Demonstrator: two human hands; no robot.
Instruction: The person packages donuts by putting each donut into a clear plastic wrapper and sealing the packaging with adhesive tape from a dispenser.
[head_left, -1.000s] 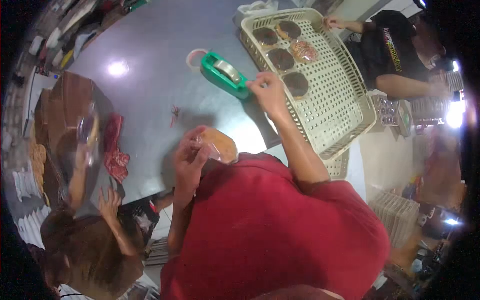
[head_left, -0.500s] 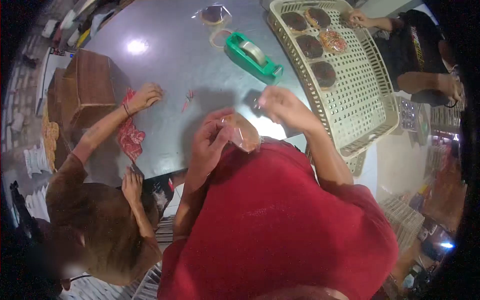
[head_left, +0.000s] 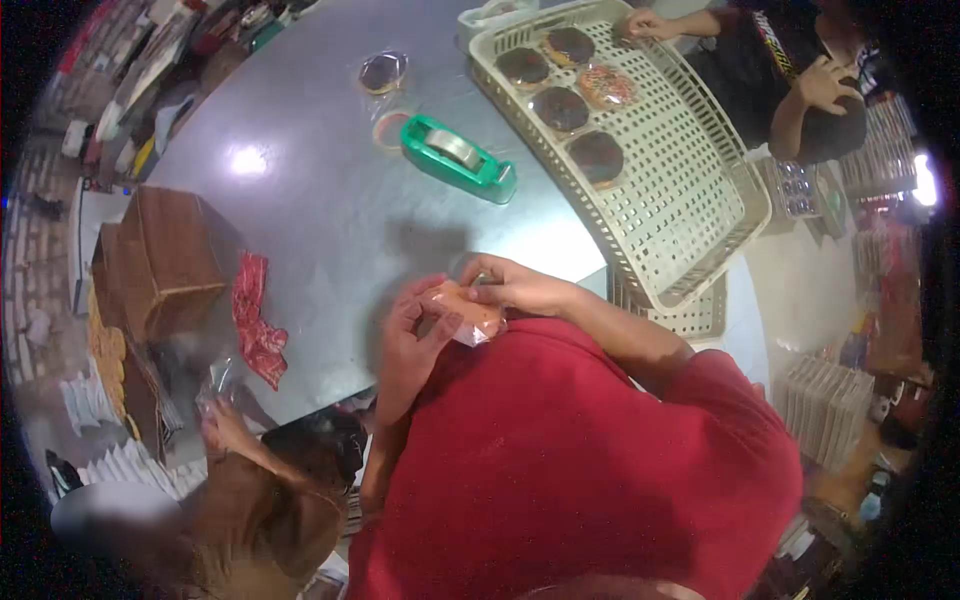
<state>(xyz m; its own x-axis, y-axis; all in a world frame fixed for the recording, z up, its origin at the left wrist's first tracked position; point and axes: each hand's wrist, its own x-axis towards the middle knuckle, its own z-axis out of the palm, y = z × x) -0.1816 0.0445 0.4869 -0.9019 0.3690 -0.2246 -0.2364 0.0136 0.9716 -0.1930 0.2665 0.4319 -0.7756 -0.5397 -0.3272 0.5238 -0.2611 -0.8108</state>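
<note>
Bread in a shiny clear wrap (head_left: 470, 312) is right in front of the red shirt (head_left: 580, 430), up above the near edge of the table. The left hand (head_left: 412, 345) holds it, with the thumb on one side and the fingers on the other. The right hand (head_left: 510, 288) is close by, with its bent fingers at the far side of the wrap. The two hands are together around the bread, but I cannot tell if the right fingers pinch the wrap or just touch it.

The bread looks light and soft, so a hard squeeze could squash it flat. The wrap looks thin and slick, so it may slide or crinkle. A good place to hold is around the sides, with a gentle thumb and flat fingers. Loose bits of wrap at the edge are good to pinch, too, since that would not dent the bread.

Past the hands, a green tape holder (head_left: 455, 170) sits on the gray table (head_left: 330, 190). Just behind it lies a pale ring (head_left: 391, 131). A bit farther off is a dark-topped donut (head_left: 384, 73) in clear wrap. To the right, a big cream basket (head_left: 685, 200) holds more donuts (head_left: 597, 158). Another person's hand (head_left: 650, 24) is at its far edge.
</note>
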